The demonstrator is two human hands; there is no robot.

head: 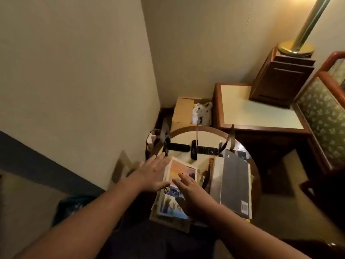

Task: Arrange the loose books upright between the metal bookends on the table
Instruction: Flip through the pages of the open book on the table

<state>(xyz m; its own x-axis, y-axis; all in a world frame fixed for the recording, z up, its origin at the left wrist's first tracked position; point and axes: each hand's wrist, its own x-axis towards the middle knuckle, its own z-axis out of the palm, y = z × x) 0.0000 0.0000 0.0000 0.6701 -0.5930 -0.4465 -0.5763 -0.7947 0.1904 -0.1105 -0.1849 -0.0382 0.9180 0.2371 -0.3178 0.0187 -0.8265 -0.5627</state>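
1. Colourful book [183,171] flat on round tabletop [183,130], grey book [234,181] just beside on right.
2. 3 metal bookends [195,144] upright near far rim.
3. Left hand [151,173] straight-fingered at colourful book's left edge; right hand [191,192] spread over cover; both released.
4. Beyond: cardboard box [183,109], side table [257,111], brass lamp base [295,47]; patterned chair [322,118] at right.

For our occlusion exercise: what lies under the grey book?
The grey book lies flat on others: a pale book shows along one edge, a yellow corner at the near end. Their covers are hidden.
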